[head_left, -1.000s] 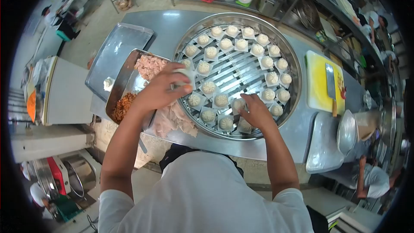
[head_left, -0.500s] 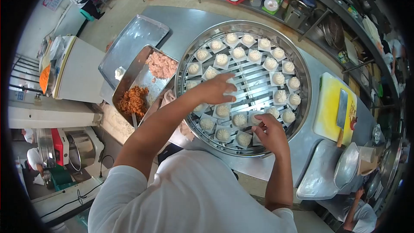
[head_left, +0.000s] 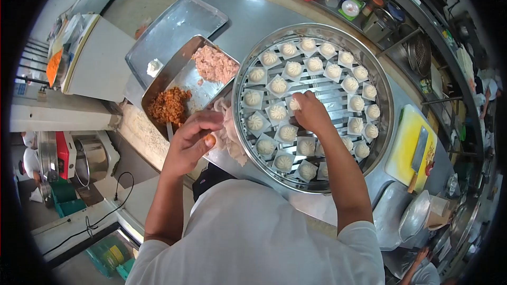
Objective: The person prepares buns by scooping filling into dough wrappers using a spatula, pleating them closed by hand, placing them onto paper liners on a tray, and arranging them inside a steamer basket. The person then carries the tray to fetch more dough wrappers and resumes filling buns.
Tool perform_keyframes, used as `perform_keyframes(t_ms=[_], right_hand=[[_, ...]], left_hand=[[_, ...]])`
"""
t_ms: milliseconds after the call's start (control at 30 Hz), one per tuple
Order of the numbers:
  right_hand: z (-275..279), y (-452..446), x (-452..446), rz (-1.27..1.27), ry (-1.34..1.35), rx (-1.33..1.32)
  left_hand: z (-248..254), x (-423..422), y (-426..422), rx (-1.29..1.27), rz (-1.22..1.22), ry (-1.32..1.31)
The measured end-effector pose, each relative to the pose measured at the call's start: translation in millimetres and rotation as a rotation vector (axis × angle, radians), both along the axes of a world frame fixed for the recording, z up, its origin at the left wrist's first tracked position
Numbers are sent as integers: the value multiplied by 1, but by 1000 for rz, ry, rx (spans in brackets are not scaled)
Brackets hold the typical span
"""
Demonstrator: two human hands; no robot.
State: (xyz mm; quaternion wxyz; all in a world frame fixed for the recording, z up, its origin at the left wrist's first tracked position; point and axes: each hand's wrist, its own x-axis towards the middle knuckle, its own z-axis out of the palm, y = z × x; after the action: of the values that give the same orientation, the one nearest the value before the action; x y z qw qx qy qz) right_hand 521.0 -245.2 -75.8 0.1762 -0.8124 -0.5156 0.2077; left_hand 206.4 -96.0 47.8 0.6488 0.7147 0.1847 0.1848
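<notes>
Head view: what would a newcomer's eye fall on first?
Probably the big round steamer tray in the centre, with pleated white buns on its slats and the right hand reaching in. Next, the yellow board with a cleaver at right, and the metal pan of fillings at left.

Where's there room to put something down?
Most of the tray beside the meat pan, except by the white lump. In the steamer, bare slats between the right hand and right-side buns. Its near edge is crowded.
</notes>
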Motion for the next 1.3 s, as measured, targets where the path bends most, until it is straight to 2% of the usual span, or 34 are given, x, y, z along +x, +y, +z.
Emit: perform_keyframes(t_ms=[100, 233, 300, 333, 367, 400, 467, 500, 533, 600, 633, 667, 700, 733, 867, 933, 1033, 1100, 1167, 1300], right_hand=[[-4, 2, -2, -29, -13, -17], [0, -13, -5, -70, 37, 80], [-1, -28, -6, -117, 79, 183], [6, -31, -10, -172, 160, 156], [-13, -38, -15, -268, 199, 229], [-18, -45, -19, -231, 75, 329], [0, -55, -32, -324, 110, 266], [15, -63, -41, -331, 139, 352], [12, -68, -38, -376, 95, 314], [7, -71, -51, -323, 36, 270], [6, -75, -52, -298, 65, 285], [15, -73, -54, -328, 128, 362], [46, -77, -57, -335, 106, 351], [57, -75, -57, -396, 215, 291], [32, -78, -61, -357, 133, 342], [26, -73, -71, -301, 111, 280], [17, -62, -75, -186, 40, 203], [20, -53, -79, -116, -4, 72], [9, -50, -79, -82, -52, 54], [-9, -46, -81, -60, -60, 33]], left_hand=[[-13, -13, -10, -134, 6, -37], [-25, -2, -17, 51, -163, 68], [-23, 19, -25, 332, -311, 132], [-25, 27, -28, 394, -349, 182], [-29, 35, -30, 458, -372, 170], [-33, 40, -32, 466, -371, 204], [-43, 51, -34, 523, -407, 191], [-42, 57, -34, 578, -414, 161], [-44, 57, -33, 511, -420, 284], [-44, 60, -34, 517, -460, 223], [-43, 61, -37, 552, -413, 248], [-32, 63, -32, 716, -446, 233], [-40, 67, -27, 510, -456, 182], [-44, 71, -23, 508, -452, 183], [-70, 101, -12, 476, -420, 164], [-84, 117, -7, 797, -505, 234], [-98, 142, -3, 909, -619, 352], [-109, 154, -1, 895, -654, 389], [-120, 160, 2, 881, -750, 460], [-125, 159, 5, 929, -720, 444]])
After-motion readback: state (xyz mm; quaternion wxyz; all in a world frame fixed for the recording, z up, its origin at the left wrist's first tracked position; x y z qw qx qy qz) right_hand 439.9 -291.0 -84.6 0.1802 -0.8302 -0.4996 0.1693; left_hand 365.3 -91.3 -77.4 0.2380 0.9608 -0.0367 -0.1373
